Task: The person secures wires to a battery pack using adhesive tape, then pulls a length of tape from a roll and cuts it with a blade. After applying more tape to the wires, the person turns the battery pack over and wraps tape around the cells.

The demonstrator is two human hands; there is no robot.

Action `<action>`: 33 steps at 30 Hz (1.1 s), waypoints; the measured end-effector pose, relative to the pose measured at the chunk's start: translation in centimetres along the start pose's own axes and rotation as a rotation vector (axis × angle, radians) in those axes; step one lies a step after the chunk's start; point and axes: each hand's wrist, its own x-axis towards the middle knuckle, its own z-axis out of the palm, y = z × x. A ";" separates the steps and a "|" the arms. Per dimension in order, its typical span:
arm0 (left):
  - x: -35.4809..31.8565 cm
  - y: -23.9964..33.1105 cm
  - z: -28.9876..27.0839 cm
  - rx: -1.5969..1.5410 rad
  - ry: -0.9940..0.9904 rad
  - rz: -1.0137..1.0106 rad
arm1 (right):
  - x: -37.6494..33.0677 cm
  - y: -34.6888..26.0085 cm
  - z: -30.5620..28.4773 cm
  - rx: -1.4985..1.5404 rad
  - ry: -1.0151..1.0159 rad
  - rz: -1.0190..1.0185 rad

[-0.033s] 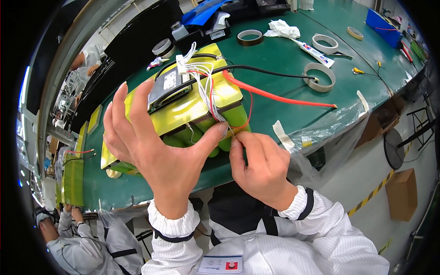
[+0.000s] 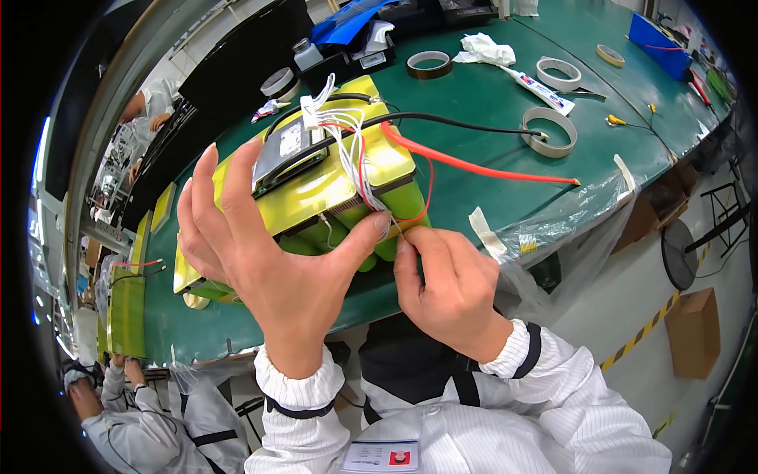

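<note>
A green battery pack (image 2: pixel 316 225) with a shiny yellow top lies on the table in front of me. A circuit board (image 2: pixel 288 148) sits on that top. From a white connector, a bundle of thin white wires (image 2: pixel 345 154) runs down over the pack's edge. My left hand (image 2: pixel 268 245) spans the pack with fingers spread, its thumb pressed on the wires at the near side. Right beside that thumb, my right hand (image 2: pixel 446 288) pinches a thin wire (image 2: pixel 399 227) between thumb and forefinger. A thick red cable (image 2: pixel 482 167) and a black cable (image 2: pixel 462 123) stretch off the pack to the right.
Tape rolls (image 2: pixel 572 144), a white glue tube (image 2: pixel 538 91) and crumpled tissue (image 2: pixel 483 50) lie on the green table (image 2: pixel 489 103). Plastic film (image 2: pixel 545 229) covers its near edge. Another person (image 2: pixel 150 419) works at the lower left by another pack (image 2: pixel 126 312). A cardboard box (image 2: pixel 693 332) stands on the floor.
</note>
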 end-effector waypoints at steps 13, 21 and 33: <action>0.1 0.2 0.2 0.001 0.013 -0.005 | -0.5 -0.6 -0.1 0.184 -0.017 0.170; 0.0 0.3 0.2 0.014 0.000 -0.030 | -0.6 -0.8 0.2 0.230 -0.027 0.194; 0.2 0.2 -0.1 0.023 -0.007 -0.045 | 0.1 -0.6 0.5 0.194 0.014 0.095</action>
